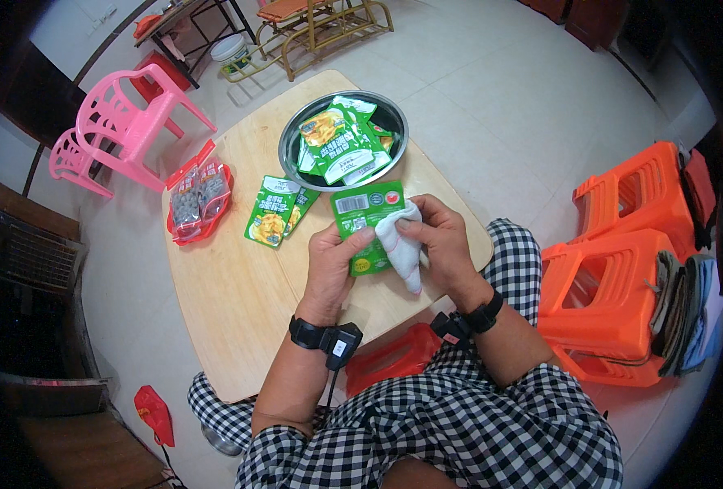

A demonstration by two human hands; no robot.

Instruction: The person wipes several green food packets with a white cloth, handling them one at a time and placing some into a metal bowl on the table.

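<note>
My left hand (334,263) grips the left edge of a green food packet (361,211), its thumb on the face that bears a barcode and print. In my right hand (441,241) is a white cloth (401,247), pressed against the packet's right side. Just beyond stands a steel bowl (404,150) holding several green packets (343,140). Two more green packets (271,214) lie overlapped on the wooden table (233,305), left of the bowl. At the table's left edge a red tray (224,208) holds clear and red packets (196,198) of dark pieces.
Pink plastic chairs (132,122) stand beyond the table's left side. Orange plastic stools (606,281) are at the right, with folded cloths (682,312) on one. A red stool (392,360) shows under the near table edge. A bamboo chair (319,36) and white bucket (231,52) stand farther back.
</note>
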